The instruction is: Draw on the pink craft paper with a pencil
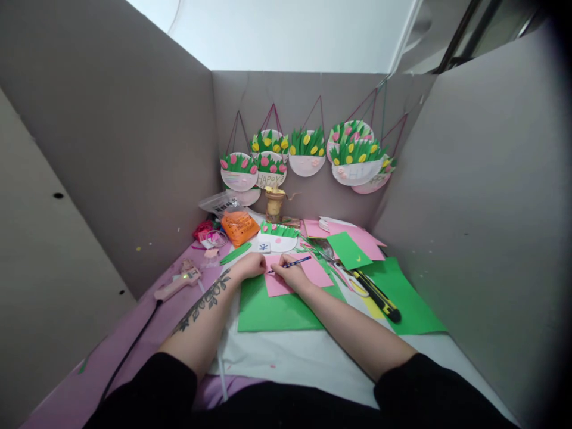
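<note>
My right hand (289, 273) is closed around a dark blue pen (298, 261), its tip down at the left part of a pink sheet of paper (316, 273). My left hand (252, 266) rests curled at that sheet's left edge; its fingers are bunched, and whether anything is in them is hidden. Under the pink sheet lies a larger green sheet (281, 316). Just beyond my hands is a half-round white card (286, 243) with green paper leaves and pink flowers. A small white tag (263, 246) with a dark mark lies before it.
At right lie a yellow-black utility knife (379, 298), scissors (355, 285) and green card (349, 250). A pink glue gun (179, 283) with a black cord is at left. Behind are an orange bag (239, 227) and a cup (274, 205). Flower baskets (306, 164) hang on the grey partition.
</note>
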A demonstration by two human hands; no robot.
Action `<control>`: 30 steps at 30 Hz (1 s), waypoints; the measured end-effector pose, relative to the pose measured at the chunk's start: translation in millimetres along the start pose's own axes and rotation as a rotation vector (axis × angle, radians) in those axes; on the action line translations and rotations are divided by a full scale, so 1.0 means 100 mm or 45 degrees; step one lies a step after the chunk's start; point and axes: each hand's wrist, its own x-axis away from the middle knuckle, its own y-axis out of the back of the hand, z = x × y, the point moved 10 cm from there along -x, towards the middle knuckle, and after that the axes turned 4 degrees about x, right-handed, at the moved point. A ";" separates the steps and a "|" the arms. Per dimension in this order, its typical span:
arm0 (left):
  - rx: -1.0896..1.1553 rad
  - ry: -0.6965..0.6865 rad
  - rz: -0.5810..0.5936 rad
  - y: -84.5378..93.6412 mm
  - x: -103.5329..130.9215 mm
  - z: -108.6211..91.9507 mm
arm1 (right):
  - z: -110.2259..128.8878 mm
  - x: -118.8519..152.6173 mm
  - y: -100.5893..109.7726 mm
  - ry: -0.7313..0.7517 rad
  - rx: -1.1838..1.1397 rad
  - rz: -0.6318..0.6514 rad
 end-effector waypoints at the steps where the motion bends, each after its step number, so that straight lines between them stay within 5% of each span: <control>1: -0.007 0.003 0.003 0.00 0.00 0.00 | -0.02 -0.01 0.00 -0.001 0.005 0.002; 30: -0.022 -0.002 0.003 -0.03 -0.01 0.02 | -0.02 0.00 -0.02 0.000 0.019 0.025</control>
